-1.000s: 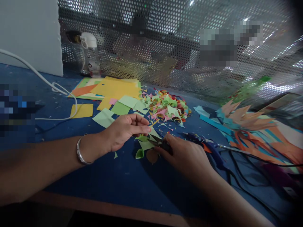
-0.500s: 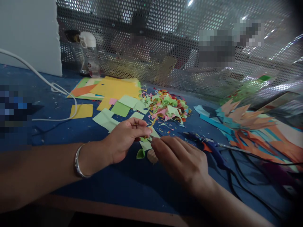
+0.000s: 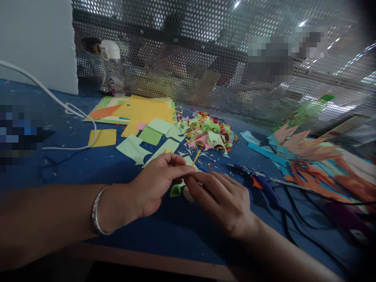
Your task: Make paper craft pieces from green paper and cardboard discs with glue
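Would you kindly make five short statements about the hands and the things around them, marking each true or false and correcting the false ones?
1. A thin yellow strip sticks out past the fingertips of the left hand. True.
2. The right hand is held well away from the left hand. False: the two hands are close together, fingers by fingers.
3. The pile of paper scraps lies beyond the hands. True.
4. The blue glue gun lies to the left of both hands. False: the blue glue gun lies to their right.
5. The bottle with the white lid stands upright. True.
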The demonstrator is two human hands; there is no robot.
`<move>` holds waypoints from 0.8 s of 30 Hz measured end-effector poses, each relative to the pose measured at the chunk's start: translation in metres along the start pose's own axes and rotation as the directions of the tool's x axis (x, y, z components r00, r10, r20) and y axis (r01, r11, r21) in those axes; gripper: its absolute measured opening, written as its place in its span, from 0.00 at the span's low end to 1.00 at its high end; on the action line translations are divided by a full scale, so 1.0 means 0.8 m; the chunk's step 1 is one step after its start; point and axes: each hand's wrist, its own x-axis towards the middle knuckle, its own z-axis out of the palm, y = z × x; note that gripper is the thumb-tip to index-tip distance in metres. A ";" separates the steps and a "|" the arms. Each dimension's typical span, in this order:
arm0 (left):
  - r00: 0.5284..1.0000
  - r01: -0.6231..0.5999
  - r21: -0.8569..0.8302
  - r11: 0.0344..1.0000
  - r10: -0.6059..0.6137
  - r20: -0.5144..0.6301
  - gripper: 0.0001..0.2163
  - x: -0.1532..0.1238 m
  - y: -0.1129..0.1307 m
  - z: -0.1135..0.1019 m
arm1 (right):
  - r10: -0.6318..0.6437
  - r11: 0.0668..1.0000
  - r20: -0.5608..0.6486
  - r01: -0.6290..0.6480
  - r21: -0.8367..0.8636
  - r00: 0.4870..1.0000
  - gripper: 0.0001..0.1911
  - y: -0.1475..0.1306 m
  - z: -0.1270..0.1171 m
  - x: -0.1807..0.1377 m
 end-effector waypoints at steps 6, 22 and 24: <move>0.994 -0.106 0.082 0.991 0.104 0.030 0.13 0.012 -0.004 -0.010 | 0.116 0.974 -0.013 -0.111 0.195 0.993 0.07 0.001 0.006 -0.011; 0.923 -0.370 0.495 0.786 0.254 0.288 0.08 0.022 0.000 -0.022 | 0.639 0.559 0.150 -0.590 0.583 0.754 0.03 0.013 0.011 -0.005; 0.918 -0.381 0.499 0.778 0.256 0.302 0.07 0.022 -0.001 -0.023 | 0.654 0.516 0.186 -0.612 0.599 0.733 0.03 0.011 0.011 -0.005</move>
